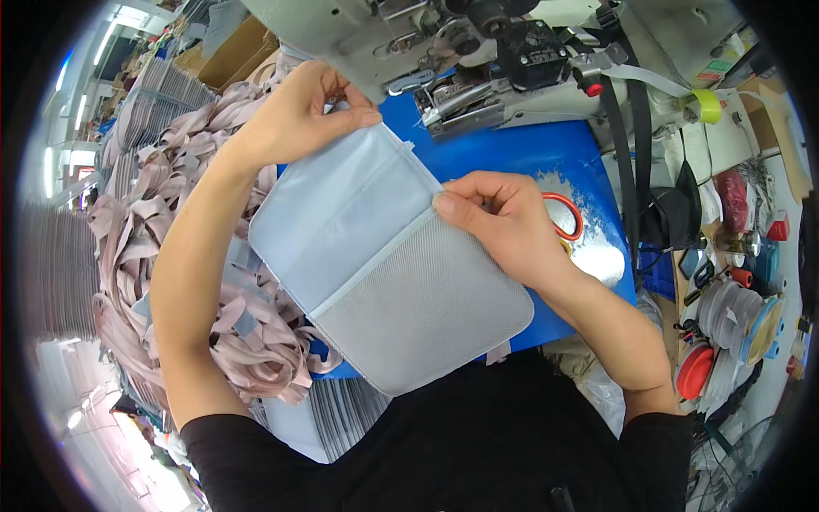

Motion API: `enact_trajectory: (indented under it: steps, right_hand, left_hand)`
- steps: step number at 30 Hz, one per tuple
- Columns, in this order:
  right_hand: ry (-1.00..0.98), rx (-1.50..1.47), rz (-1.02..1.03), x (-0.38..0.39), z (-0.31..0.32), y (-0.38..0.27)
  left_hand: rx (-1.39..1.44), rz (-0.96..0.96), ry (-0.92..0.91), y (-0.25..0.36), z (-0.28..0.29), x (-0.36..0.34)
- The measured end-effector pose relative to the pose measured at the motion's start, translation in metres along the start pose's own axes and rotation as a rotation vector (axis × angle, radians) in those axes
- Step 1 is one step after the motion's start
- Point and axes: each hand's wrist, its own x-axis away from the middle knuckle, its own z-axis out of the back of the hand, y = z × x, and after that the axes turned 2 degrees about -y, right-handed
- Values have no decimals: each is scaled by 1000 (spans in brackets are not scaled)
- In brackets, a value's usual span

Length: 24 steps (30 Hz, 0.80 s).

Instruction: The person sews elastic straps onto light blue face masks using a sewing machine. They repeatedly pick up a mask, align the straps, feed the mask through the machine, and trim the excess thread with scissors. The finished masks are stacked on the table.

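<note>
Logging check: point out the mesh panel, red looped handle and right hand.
Mesh panel [424,303], head view: its middle.
Red looped handle [579,222], head view: right rim.
Right hand [515,220], head view: hand's middle.

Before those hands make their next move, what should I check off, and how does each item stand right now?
1. Left hand has a grip: ok, pinching the grey panel near its top corner.
2. Right hand has a grip: ok, thumb on the edge where mesh meets smooth fabric.
3. Panel apart from the machine: ok, blue surface shows between them.
4. Panel edge tidy: not ok, a small tab sticks out at the upper right.
5. Red ring handle clear of the right hand: cannot tell, partly hidden.
</note>
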Motion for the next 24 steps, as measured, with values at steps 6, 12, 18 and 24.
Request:
enact_trajectory:
  steps: [6,12,18,24]
  right_hand:
    - [89,-87,13,-22,6,-6]
    - [93,-121,-12,-26,9,-6]
    - [101,-121,9,-29,8,-8]
    - [152,-142,49,-41,5,-5]
  left_hand:
    - [-75,-111,174,-26,0,-25]
    - [-345,-32,155,-43,2,-31]
    - [-410,-183,185,-47,7,-32]
    - [-484,-184,222,-40,17,-42]
